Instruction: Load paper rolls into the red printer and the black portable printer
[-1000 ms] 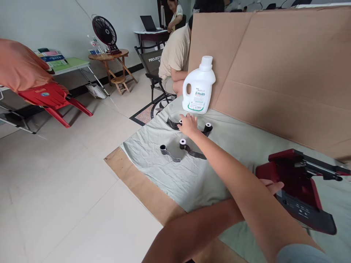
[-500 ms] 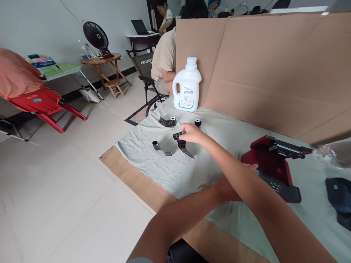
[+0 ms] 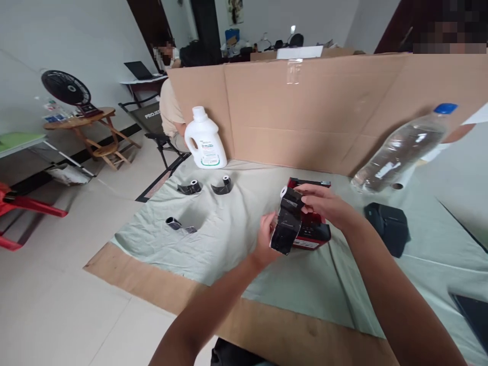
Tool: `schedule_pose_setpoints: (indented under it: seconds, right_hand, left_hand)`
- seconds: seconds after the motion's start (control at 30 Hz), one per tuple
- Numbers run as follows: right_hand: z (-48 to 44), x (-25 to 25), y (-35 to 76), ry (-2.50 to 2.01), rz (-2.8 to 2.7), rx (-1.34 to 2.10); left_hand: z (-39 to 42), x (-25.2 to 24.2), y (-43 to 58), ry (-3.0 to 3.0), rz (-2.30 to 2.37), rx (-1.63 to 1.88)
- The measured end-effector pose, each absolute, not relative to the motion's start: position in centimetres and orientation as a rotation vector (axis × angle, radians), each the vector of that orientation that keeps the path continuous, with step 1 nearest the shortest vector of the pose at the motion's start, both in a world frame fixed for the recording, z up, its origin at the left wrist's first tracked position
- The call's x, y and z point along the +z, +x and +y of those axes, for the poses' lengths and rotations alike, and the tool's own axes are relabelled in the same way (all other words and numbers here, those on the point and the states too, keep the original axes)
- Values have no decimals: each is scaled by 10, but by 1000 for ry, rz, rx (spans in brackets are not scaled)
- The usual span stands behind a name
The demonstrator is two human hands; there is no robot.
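Observation:
Both my hands hold one black ribbon roll [image 3: 286,221] with a white core above the pale green cloth [image 3: 236,239]. My right hand [image 3: 324,204] pinches the roll's upper end by the core. My left hand [image 3: 266,239] grips the loose black strip hanging from it. Right behind the roll sits a small red and black printer [image 3: 314,231]. Three more black rolls lie on the cloth to the left: roll [image 3: 189,187], roll [image 3: 222,186] and roll [image 3: 176,223].
A white detergent jug [image 3: 206,139] stands against a long cardboard wall [image 3: 305,112]. A clear plastic bottle [image 3: 400,150] leans at right, near a black device [image 3: 387,226]. Beyond the wall a person sits on a chair [image 3: 152,127]; a fan [image 3: 64,89] stands at left.
My right hand picked a black roll off the cloth and carried it right to the printer. My left hand left the printer and took the strip. The view swung right.

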State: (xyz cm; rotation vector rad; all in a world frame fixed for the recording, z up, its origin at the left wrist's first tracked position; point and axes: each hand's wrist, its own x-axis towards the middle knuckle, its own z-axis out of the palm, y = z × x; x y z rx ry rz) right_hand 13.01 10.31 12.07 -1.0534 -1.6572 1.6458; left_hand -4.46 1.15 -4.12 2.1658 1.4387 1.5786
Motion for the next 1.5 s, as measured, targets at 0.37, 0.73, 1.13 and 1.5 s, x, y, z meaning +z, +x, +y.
schedule_pose_setpoints:
  seconds: [0.37, 0.73, 1.13, 1.5]
  right_hand:
    - [119, 66, 168, -1398, -2408, 562]
    - [118, 69, 152, -1619, -2686, 277]
    - [109, 66, 163, -1629, -2226, 277]
    - [124, 58, 178, -1233, -1559, 809]
  left_hand:
    - [7, -26, -34, 2497, 1419, 1628]
    - [8, -4, -15, 2441, 1492, 1448]
    - [3, -10, -15, 2515, 1469, 1448]
    - [-4, -10, -19, 2681, 1319, 1564]
